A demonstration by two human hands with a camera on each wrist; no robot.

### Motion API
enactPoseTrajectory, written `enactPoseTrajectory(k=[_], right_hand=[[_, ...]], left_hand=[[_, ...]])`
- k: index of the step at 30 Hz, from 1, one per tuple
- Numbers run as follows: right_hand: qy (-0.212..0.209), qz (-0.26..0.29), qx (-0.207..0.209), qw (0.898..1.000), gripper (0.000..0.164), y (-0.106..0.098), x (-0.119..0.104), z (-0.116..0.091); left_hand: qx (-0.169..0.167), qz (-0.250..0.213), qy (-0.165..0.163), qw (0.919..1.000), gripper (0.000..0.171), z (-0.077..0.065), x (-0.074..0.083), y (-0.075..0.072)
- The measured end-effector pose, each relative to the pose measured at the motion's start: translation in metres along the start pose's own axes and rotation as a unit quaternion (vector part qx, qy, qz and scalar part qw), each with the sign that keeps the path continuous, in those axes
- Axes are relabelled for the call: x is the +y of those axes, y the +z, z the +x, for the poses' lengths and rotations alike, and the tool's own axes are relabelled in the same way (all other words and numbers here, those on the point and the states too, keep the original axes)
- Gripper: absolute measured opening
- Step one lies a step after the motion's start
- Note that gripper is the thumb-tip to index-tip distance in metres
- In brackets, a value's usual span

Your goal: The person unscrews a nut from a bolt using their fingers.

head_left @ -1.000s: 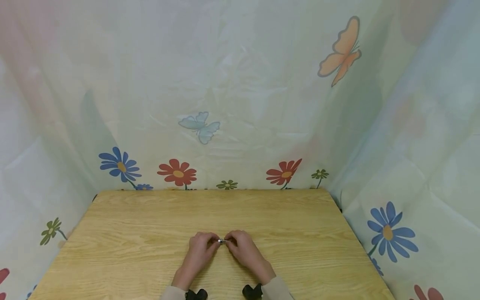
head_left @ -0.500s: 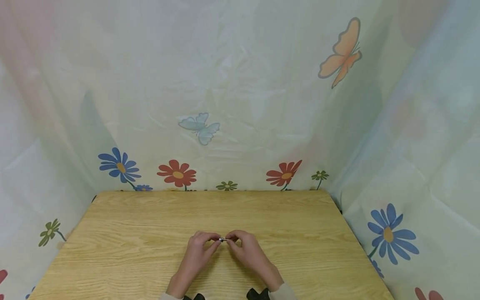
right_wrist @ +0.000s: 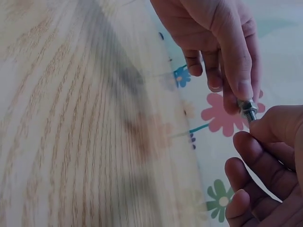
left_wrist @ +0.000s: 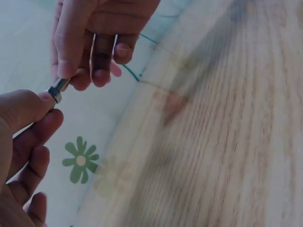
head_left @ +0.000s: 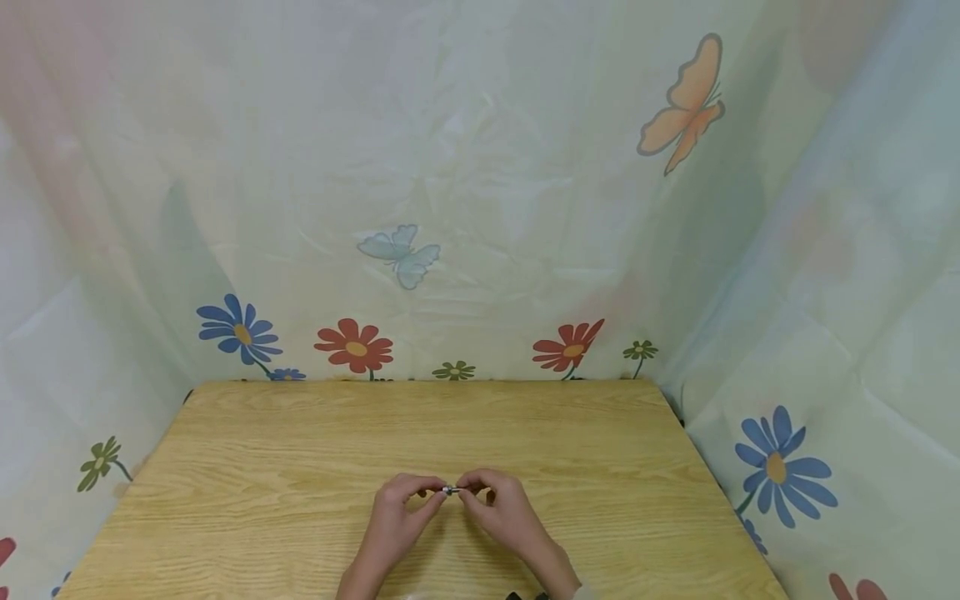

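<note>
Both hands meet over the middle of the table around a small silver bolt [head_left: 451, 490]. My left hand [head_left: 395, 518] pinches its head end between thumb and index finger. From the other side, the thumb and index finger of my right hand [head_left: 513, 518] pinch the threaded end. A hex nut [left_wrist: 55, 94] sits on the bolt close to the left thumb in the left wrist view. Bare thread [right_wrist: 252, 116] shows between the nut and the right thumb in the right wrist view. The remaining fingers of both hands are loosely bent, and the fingertips cover the bolt's two ends.
The wooden table [head_left: 300, 433] stretches out under and around the hands. Behind it and at both sides hangs a pale sheet [head_left: 480, 167] printed with flowers and butterflies. A dark piece of wrist gear [head_left: 527, 596] shows at the bottom edge by the right wrist.
Both hands have shifted slightly toward me and to the right with the bolt between them. The wrists have dropped lower in the head view. The pinch of each hand persists.
</note>
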State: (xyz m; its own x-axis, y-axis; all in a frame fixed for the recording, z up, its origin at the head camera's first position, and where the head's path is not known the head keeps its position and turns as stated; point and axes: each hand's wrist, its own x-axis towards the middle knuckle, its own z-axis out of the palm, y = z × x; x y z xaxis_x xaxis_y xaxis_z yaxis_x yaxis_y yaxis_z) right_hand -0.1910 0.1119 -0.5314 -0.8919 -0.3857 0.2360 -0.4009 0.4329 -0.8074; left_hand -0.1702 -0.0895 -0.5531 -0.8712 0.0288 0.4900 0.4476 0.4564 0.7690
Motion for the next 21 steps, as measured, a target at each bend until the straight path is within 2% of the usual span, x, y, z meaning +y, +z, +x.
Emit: enactPoseTrajectory(k=[5,9,12,15,21], right_hand=[[0.023,0.033,-0.009,0.999,0.014,-0.002,0.0,-0.004],[0.027,0.041,-0.018,0.999,0.017,-0.003,-0.001,-0.004],[0.027,0.039,-0.022,0.999,0.018,-0.003,-0.002,-0.004],[0.021,0.038,-0.021,0.999,0.017,-0.004,-0.003,-0.004],[0.0,0.041,-0.016,0.999,0.007,-0.004,-0.007,-0.002]], left_hand=[[0.013,-0.004,0.033,0.9994,0.02,-0.002,0.002,0.002],[0.014,-0.009,0.067,0.9976,0.017,-0.002,0.005,0.003],[0.017,0.0,0.078,0.9968,0.017,-0.002,0.007,0.004],[0.012,0.008,0.071,0.9974,0.018,-0.002,0.009,0.004],[0.001,0.005,0.037,0.9993,0.019,-0.003,0.012,0.003]])
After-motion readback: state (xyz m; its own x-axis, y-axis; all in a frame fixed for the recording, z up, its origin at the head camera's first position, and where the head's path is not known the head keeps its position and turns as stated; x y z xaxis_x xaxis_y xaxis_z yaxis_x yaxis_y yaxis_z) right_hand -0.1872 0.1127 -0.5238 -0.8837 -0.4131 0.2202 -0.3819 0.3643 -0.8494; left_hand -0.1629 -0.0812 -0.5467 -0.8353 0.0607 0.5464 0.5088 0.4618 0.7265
